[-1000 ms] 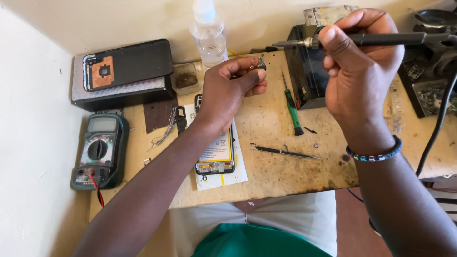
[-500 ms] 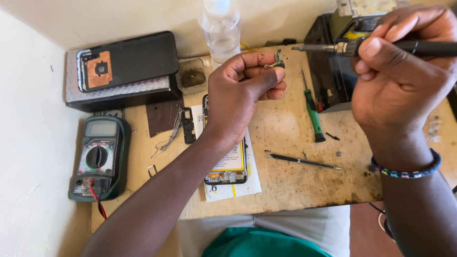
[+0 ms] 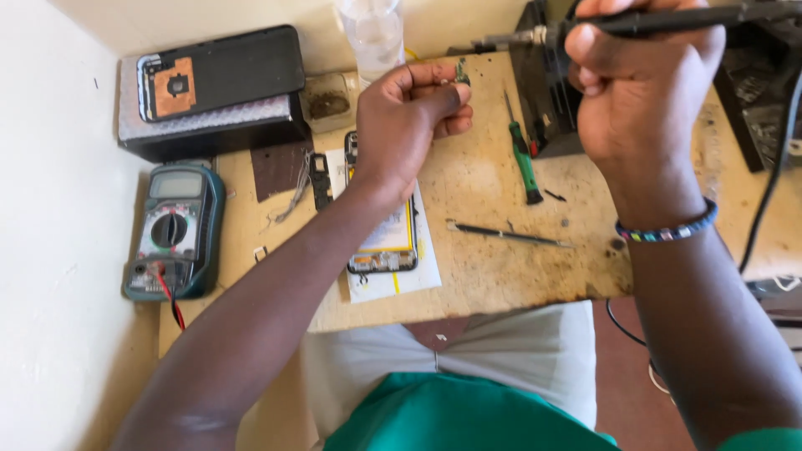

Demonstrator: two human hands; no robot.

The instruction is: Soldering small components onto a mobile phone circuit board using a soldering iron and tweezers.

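My left hand [image 3: 409, 113] is raised over the wooden board [image 3: 493, 267] and pinches a tiny green circuit part [image 3: 461, 72] between thumb and forefinger. My right hand [image 3: 643, 83] grips a black soldering iron [image 3: 668, 18] whose metal tip [image 3: 493, 40] points left, just above and right of the small part. Under my left forearm lies an opened phone [image 3: 384, 250] on a white sheet of paper.
A multimeter [image 3: 171, 230] with a red lead lies at the left. A black phone back cover [image 3: 221, 71] rests on a dark box. A clear bottle [image 3: 373, 33], a green screwdriver [image 3: 525, 163], a thin metal tool [image 3: 510, 235] and a black block [image 3: 547, 100] are on the board.
Both hands have drifted right and upward in the picture as the view shifted. The iron's tip stays close to the small part in my left fingers.
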